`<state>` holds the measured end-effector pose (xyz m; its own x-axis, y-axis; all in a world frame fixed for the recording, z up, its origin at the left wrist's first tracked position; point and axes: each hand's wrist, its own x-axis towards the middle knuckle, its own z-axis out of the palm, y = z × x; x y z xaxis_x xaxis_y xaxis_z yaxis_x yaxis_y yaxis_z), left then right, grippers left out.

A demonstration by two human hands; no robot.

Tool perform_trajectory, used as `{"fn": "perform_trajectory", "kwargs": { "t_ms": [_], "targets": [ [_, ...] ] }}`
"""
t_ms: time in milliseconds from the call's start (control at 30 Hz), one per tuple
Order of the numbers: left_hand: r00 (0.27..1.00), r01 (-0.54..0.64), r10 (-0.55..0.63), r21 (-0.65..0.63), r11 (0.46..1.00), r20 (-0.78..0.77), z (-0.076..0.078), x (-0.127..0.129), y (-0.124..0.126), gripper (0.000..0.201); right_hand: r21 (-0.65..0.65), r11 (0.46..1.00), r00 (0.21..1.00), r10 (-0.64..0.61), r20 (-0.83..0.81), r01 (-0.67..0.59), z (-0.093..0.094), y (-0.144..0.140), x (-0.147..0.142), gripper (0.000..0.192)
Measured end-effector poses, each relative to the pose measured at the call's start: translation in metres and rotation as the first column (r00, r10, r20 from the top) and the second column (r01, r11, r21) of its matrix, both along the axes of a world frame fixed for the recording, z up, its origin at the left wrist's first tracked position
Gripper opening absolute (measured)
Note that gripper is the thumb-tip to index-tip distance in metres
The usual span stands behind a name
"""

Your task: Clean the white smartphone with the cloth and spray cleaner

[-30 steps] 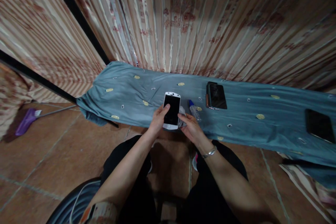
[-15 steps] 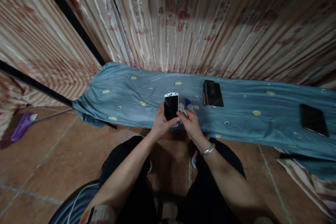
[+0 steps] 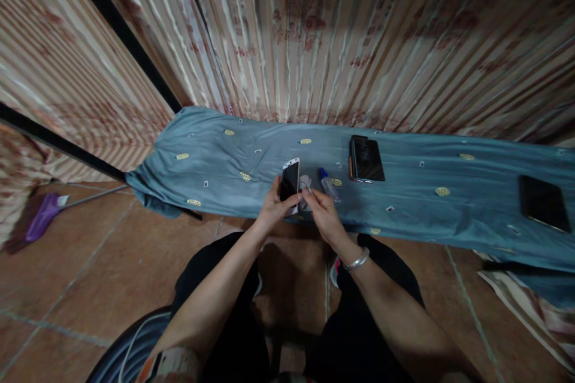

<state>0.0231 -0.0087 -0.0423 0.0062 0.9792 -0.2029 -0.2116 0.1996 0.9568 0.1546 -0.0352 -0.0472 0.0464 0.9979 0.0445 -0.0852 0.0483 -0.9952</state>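
My left hand [image 3: 275, 206] is closed around a white smartphone [image 3: 290, 179] with a dark screen, its thumb across the lower front. The phone is tilted, so its face looks narrow. Beside its right edge, my right hand [image 3: 324, 210] pinches a crumpled light grey cloth [image 3: 305, 184] between thumb and fingers. Part of that cloth is hidden by the fingers. Just beyond the right hand, a clear bottle with a blue cap [image 3: 328, 182] lies on the teal cloth-covered bench [image 3: 269, 161].
To the right lie stacked dark phones [image 3: 368, 159], and farther right a black tablet or phone [image 3: 544, 202]. A striped curtain [image 3: 314, 36] hangs behind the bench. Black poles [image 3: 121, 39] slant down at left. A purple broom [image 3: 42, 215] and a ribbed dark round object [image 3: 130, 347] are on the floor.
The smartphone has turned in my left hand, from facing up to tilted sideways. My right thumb has come off its screen, and the right hand now sits slightly apart, pinching the cloth.
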Motion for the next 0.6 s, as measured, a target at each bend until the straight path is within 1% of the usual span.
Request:
{"fn": "perform_trajectory", "kwargs": {
  "t_ms": [133, 233, 300, 400, 467, 533, 600],
  "targets": [
    [0.993, 0.007, 0.007, -0.123, 0.992, 0.116, 0.005, 0.001, 0.001, 0.088, 0.142, 0.989, 0.988, 0.018, 0.156, -0.04, 0.005, -0.011, -0.008, 0.05],
    [0.987, 0.0, 0.025, -0.153, 0.988, 0.159, 0.007, 0.001, 0.0, 0.087, 0.184, 0.98, 0.963, 0.024, 0.27, -0.076, 0.005, -0.014, -0.009, 0.059],
    [0.988, 0.005, 0.015, -0.128, 0.992, 0.152, 0.006, 0.001, -0.001, 0.085, 0.177, 0.981, 0.946, 0.023, 0.324, -0.084, 0.004, -0.011, -0.006, 0.063],
    [0.99, 0.091, -0.089, -0.014, 0.996, 0.112, 0.002, 0.002, -0.003, 0.08, 0.173, 0.982, 0.932, 0.009, 0.363, -0.077, 0.004, -0.004, 0.003, 0.064],
    [0.987, 0.14, -0.143, 0.054, 0.989, 0.068, 0.0, 0.003, -0.005, 0.08, 0.179, 0.982, 0.929, -0.009, 0.369, -0.061, 0.004, 0.0, 0.008, 0.064],
    [0.985, 0.17, -0.173, 0.076, 0.982, 0.025, -0.002, 0.004, -0.006, 0.084, 0.178, 0.983, 0.929, -0.024, 0.368, -0.045, 0.005, 0.002, 0.012, 0.064],
    [0.981, 0.195, -0.196, 0.073, 0.978, -0.002, -0.003, 0.005, -0.007, 0.089, 0.168, 0.985, 0.933, -0.033, 0.359, -0.03, 0.006, 0.003, 0.014, 0.065]
  ]
}}
